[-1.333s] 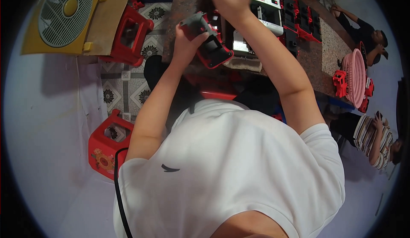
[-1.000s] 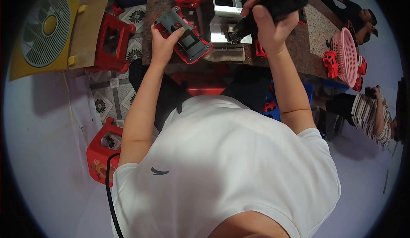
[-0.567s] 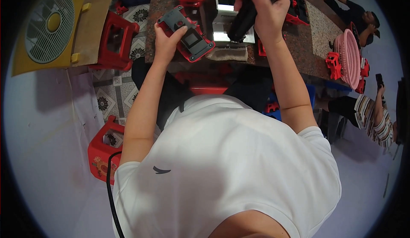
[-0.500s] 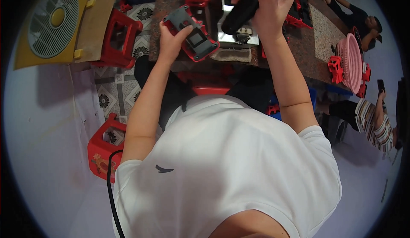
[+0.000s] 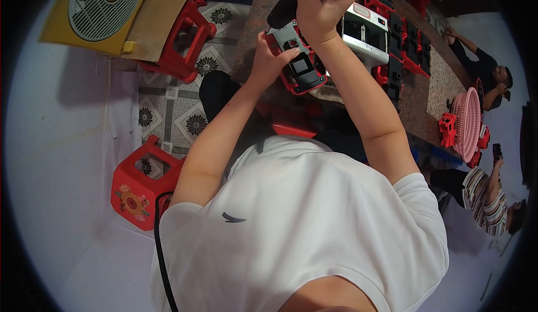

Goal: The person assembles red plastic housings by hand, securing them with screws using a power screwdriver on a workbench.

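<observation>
My left hand [image 5: 273,61] is closed on a red and grey-black plastic toy part [image 5: 300,68], thumb across its upper face, over the near table edge. In my right hand [image 5: 324,12] is a thick black handheld power tool [image 5: 283,13], held by its body with the fingers wrapped round it. The tool's rounded end is just above the far end of the plastic part; I cannot tell whether they touch. To the right, partly behind my right forearm, stands a white boxy machine [image 5: 365,35] with a dark opening and a small switch.
Several red and black plastic parts [image 5: 412,46] line the brown stone table [image 5: 417,107] on the right. A pink basket [image 5: 466,124] sits beyond. Red stools [image 5: 148,186], a yellow box fan [image 5: 106,9] and cardboard [image 5: 162,21] stand left. Two other people [image 5: 487,74] are at the right.
My view has swung left, so the surroundings appear farther right. My right hand has brought the black tool from above the white machine to the far end of the plastic part in my left hand.
</observation>
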`<state>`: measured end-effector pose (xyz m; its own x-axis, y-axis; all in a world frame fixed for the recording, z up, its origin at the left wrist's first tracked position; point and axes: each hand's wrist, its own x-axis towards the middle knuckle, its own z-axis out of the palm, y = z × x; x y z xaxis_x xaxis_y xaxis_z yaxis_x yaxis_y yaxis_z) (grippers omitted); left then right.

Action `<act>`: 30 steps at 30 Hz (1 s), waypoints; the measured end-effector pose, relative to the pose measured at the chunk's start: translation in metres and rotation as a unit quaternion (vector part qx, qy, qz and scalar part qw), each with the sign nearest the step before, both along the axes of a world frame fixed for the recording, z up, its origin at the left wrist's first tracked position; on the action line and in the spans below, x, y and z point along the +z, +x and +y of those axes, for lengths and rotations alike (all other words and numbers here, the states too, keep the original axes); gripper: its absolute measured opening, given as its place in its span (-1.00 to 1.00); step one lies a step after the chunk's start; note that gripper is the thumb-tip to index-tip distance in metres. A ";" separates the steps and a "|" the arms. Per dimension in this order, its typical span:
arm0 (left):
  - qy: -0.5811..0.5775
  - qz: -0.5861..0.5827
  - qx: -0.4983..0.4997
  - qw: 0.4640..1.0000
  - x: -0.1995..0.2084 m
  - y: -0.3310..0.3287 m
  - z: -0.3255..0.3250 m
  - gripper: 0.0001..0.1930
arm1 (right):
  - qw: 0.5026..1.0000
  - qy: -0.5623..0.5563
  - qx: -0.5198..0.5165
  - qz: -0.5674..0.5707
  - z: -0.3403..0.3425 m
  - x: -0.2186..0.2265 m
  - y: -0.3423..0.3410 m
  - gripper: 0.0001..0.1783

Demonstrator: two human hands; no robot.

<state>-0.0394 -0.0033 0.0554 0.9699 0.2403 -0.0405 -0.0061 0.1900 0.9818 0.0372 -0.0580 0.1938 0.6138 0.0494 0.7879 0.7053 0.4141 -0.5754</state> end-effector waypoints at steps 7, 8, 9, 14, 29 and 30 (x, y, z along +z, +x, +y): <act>0.010 0.018 0.017 1.000 0.007 -0.001 0.001 -0.33 | 0.999 -0.045 0.006 -0.012 0.013 -0.004 0.003 -0.70; 0.008 0.020 0.015 1.000 0.008 -0.002 0.000 -0.33 | 0.998 -0.062 0.013 -0.025 0.013 -0.005 0.005 -0.67; 0.007 0.018 0.019 1.000 0.010 -0.002 0.001 -0.33 | 0.997 -0.073 0.003 -0.030 0.014 -0.004 0.006 -0.66; 0.015 0.017 0.020 1.000 0.008 0.002 0.000 -0.35 | 0.995 -0.086 -0.028 -0.047 0.019 0.002 0.002 -0.63; 0.313 0.033 0.016 0.949 0.010 0.126 0.042 0.05 | 0.997 0.020 -0.064 0.027 -0.169 0.036 -0.030 -0.62; 0.361 0.053 0.005 0.931 0.012 0.147 0.035 0.04 | 0.997 0.020 -0.072 0.029 -0.174 0.033 -0.033 -0.62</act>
<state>0.1076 0.0313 0.0675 0.9672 0.2508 0.0404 0.0994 -0.5198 0.8485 0.0044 -0.2325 0.2270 0.6570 -0.0730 0.7504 0.7250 0.3341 -0.6022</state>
